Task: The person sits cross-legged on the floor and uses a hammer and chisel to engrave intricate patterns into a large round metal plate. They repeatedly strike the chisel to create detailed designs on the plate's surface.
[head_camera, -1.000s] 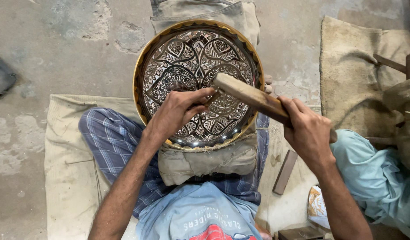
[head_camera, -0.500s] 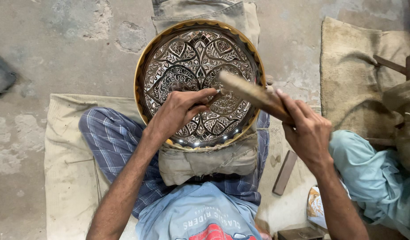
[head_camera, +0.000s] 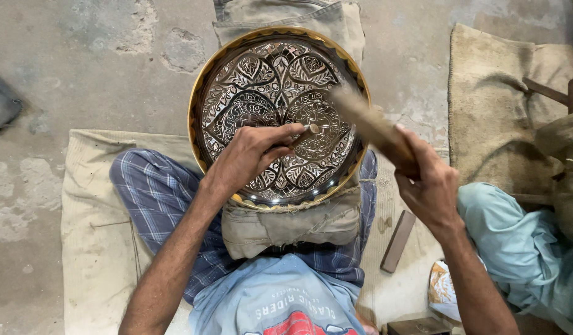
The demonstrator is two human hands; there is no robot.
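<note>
the floor (head_camera: 81, 56) is bare, patched concrete, with a pale mat (head_camera: 94, 236) spread on it under crossed legs in checked cloth. a second mat (head_camera: 497, 99) lies to the right, where a knee in light blue (head_camera: 516, 242) of another person is seen. a large round tray (head_camera: 280, 115), brass-rimmed and densely engraved, is propped on a cloth cushion (head_camera: 292, 226) over the lap, tilted toward the camera. a dark flat bar (head_camera: 398, 242) lies on the mat just right of the cushion.

the left hand (head_camera: 249, 155) is laid on the tray's lower middle, closed around a thin chisel (head_camera: 305, 133); its long axis runs up and to the right, its butt end pointing toward the mallet. the right hand (head_camera: 429, 183) is held off the tray's right edge, gripped tight on a wooden mallet (head_camera: 367, 121), which is blurred and raised above and right of the chisel end, not touching it. the left hand is the nearer one to the tray; the mallet head lies between the right hand and the chisel.
</note>
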